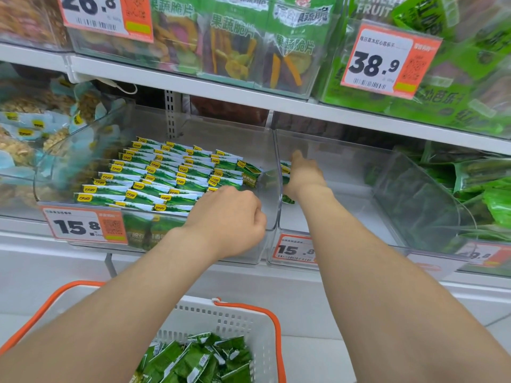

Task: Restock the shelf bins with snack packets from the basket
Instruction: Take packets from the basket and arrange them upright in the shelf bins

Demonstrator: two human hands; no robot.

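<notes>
Rows of green-and-white snack packets [154, 175] stand on edge in the left clear bin [193, 128]. My left hand [232, 214] is at that bin's front right, by the ends of the rows, fingers curled downward; what they hold is hidden. My right hand [302, 175] reaches into the neighbouring right bin [359, 194] and grips a few green packets [287, 199] against the divider wall. That bin is otherwise bare. Below, a white basket [229, 313] with orange handles holds several loose green packets [193, 357].
Price tags 15.8 [83, 225] hang on both bin fronts. Blue nut packs [36, 128] fill the bin to the left, green bags [486, 186] the one to the right. The upper shelf [249, 92] overhangs, with vegetable-crisp bags [235, 42] above it.
</notes>
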